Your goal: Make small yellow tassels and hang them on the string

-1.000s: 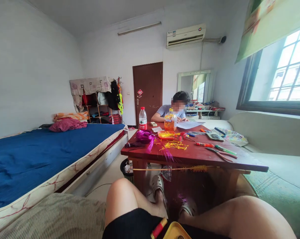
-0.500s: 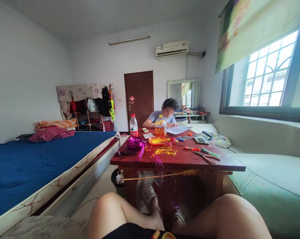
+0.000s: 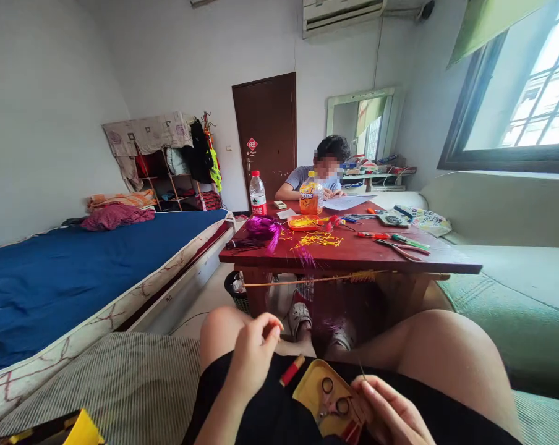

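My left hand point(image 3: 254, 355) hovers over my left thigh with thumb and fingers pinched together; what it holds is too fine to make out. My right hand point(image 3: 391, 415) is low at the bottom edge, its fingertips closed on a thin dark strand point(image 3: 362, 369) that sticks upward. Between the hands, a yellow tray point(image 3: 310, 386) rests on my lap with small scissors point(image 3: 331, 397) in it. A red cylinder point(image 3: 292, 370) lies against the tray's left rim.
A low red table point(image 3: 354, 256) stands just beyond my knees, strewn with purple thread point(image 3: 264, 227), yellow scraps point(image 3: 319, 240), pens, pliers and two bottles. Another person point(image 3: 323, 173) writes at its far end. A blue bed point(image 3: 75, 272) lies left, a pale sofa point(image 3: 516, 266) right, and a bin point(image 3: 237, 290) sits under the table.
The view has tipped downward. Both my hands, out of sight before, now show over my lap, and the yellow tray with its scissors is in fuller view.
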### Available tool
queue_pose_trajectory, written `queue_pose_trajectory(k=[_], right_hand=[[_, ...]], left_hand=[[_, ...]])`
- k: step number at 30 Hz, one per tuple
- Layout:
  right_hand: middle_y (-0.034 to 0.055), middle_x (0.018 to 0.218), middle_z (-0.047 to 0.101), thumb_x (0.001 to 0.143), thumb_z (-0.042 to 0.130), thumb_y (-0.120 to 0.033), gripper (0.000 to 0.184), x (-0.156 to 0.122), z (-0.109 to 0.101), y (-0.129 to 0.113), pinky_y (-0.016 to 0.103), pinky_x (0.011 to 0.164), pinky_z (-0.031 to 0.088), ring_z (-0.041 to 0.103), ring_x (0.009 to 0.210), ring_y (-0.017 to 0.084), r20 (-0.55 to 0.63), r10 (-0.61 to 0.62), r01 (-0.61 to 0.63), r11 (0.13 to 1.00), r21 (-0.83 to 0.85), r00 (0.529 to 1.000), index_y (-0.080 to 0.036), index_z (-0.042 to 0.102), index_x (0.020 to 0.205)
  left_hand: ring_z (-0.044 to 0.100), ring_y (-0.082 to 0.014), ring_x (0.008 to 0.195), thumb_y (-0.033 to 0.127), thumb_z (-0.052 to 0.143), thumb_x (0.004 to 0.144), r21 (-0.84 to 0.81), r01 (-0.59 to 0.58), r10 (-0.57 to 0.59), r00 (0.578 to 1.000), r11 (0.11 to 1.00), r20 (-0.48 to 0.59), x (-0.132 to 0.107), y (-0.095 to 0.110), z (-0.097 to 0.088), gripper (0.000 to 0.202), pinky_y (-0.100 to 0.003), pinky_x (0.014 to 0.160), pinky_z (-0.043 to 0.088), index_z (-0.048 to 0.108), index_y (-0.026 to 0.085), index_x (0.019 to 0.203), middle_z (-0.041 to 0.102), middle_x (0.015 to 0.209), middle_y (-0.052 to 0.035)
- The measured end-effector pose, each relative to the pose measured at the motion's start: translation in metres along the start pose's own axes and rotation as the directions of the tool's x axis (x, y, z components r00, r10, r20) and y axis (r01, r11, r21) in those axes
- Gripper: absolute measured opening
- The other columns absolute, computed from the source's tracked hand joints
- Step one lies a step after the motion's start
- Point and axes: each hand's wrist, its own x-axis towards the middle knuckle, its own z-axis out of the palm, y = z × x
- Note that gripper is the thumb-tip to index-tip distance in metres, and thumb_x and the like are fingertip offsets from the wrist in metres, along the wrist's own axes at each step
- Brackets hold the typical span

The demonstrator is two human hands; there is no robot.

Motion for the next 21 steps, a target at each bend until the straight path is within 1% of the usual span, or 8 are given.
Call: queue_pose_trajectory(k=[4, 7, 9, 12, 15, 18, 20, 21], right_hand=[[-0.0063, 0.048, 0.045, 0.059, 0.075, -0.048, 0.033, 0.003, 0.001, -0.015, 0.015, 0.039, 0.025, 0.032, 0.043, 0.004, -0.064, 0.010, -0.008, 0.999, 0.038, 0.998, -0.018, 0.067, 0.072], [-0.0057, 0.049, 0.046, 0.057, 0.075, -0.048, 0.034, 0.004, -0.001, -0.016, 0.016, 0.040, 0.027, 0.033, 0.044, 0.006, -0.081, -0.001, 0.006, 0.998, 0.060, 0.997, -0.019, 0.068, 0.073], [-0.0055, 0.049, 0.046, 0.059, 0.074, -0.047, 0.032, 0.005, -0.002, -0.016, 0.016, 0.040, 0.028, 0.033, 0.044, 0.006, -0.086, -0.001, 0.007, 0.997, 0.073, 0.996, -0.020, 0.068, 0.075], [-0.0056, 0.050, 0.046, 0.060, 0.073, -0.047, 0.032, 0.003, -0.001, -0.022, 0.017, 0.042, 0.029, 0.033, 0.046, 0.007, -0.115, -0.002, 0.013, 0.995, 0.099, 0.993, -0.020, 0.067, 0.075], [-0.0055, 0.052, 0.045, 0.062, 0.072, -0.048, 0.032, -0.004, 0.005, -0.036, 0.016, 0.045, 0.029, 0.033, 0.049, 0.007, -0.106, 0.006, 0.005, 0.995, 0.098, 0.994, -0.018, 0.065, 0.071], [-0.0061, 0.050, 0.042, 0.068, 0.068, -0.047, 0.032, -0.010, 0.013, -0.048, 0.016, 0.045, 0.025, 0.028, 0.047, 0.006, -0.008, -0.003, 0.003, 0.999, 0.043, 1.000, -0.016, 0.063, 0.070], [-0.0059, 0.050, 0.042, 0.068, 0.067, -0.048, 0.033, -0.011, 0.016, -0.052, 0.017, 0.044, 0.023, 0.028, 0.047, 0.006, 0.061, 0.006, -0.006, 1.000, 0.003, 0.998, -0.016, 0.062, 0.070], [-0.0054, 0.051, 0.044, 0.067, 0.068, -0.049, 0.034, -0.011, 0.017, -0.053, 0.018, 0.044, 0.024, 0.029, 0.047, 0.006, 0.086, 0.012, -0.011, 1.000, -0.015, 0.996, -0.015, 0.062, 0.070]], left_hand=[[0.058, -0.0193, 0.088, 0.017, 0.053, 0.081, 0.200, 0.188, -0.214, 0.969, 0.962, 0.121, 0.031, -0.047, 0.069, 0.009, -0.038, 0.082, 0.043, 0.061, 0.013, 0.079, 0.063, 0.085, -0.0046], [0.058, -0.0188, 0.091, 0.028, 0.054, 0.083, 0.225, 0.256, -0.296, 0.940, 0.940, 0.167, 0.038, -0.058, 0.112, 0.022, -0.040, 0.079, 0.047, 0.057, 0.014, 0.101, 0.059, 0.103, -0.0059], [0.057, -0.0190, 0.092, 0.030, 0.052, 0.084, 0.197, 0.290, -0.323, 0.932, 0.937, 0.163, 0.042, -0.059, 0.128, 0.026, -0.039, 0.078, 0.048, 0.055, 0.015, 0.106, 0.058, 0.107, -0.0068], [0.057, -0.0188, 0.091, 0.029, 0.052, 0.084, 0.111, 0.326, -0.338, 0.935, 0.939, 0.111, 0.048, -0.060, 0.121, 0.026, -0.039, 0.077, 0.049, 0.054, 0.015, 0.106, 0.057, 0.106, -0.0069], [0.059, -0.0158, 0.080, 0.025, 0.042, 0.088, -0.022, 0.323, -0.321, 0.946, 0.946, 0.046, 0.041, -0.055, 0.088, 0.024, -0.031, 0.070, 0.048, 0.052, 0.013, 0.107, 0.059, 0.094, -0.0066], [0.057, -0.0121, 0.076, 0.023, 0.031, 0.088, -0.152, 0.219, -0.216, 0.976, 0.964, 0.033, 0.013, -0.035, 0.055, 0.031, -0.023, 0.067, 0.045, 0.045, 0.018, 0.115, 0.058, 0.088, -0.0019], [0.055, -0.0128, 0.073, 0.026, 0.049, 0.078, -0.252, 0.016, 0.039, 0.977, 0.968, 0.212, -0.012, -0.015, 0.045, 0.028, -0.021, 0.065, 0.043, 0.053, 0.019, 0.105, 0.059, 0.083, 0.0009], [0.054, -0.0133, 0.072, 0.026, 0.058, 0.070, -0.274, -0.083, 0.177, 0.925, 0.958, 0.337, -0.023, -0.005, 0.044, 0.031, -0.021, 0.065, 0.042, 0.056, 0.021, 0.100, 0.060, 0.082, 0.0017]])
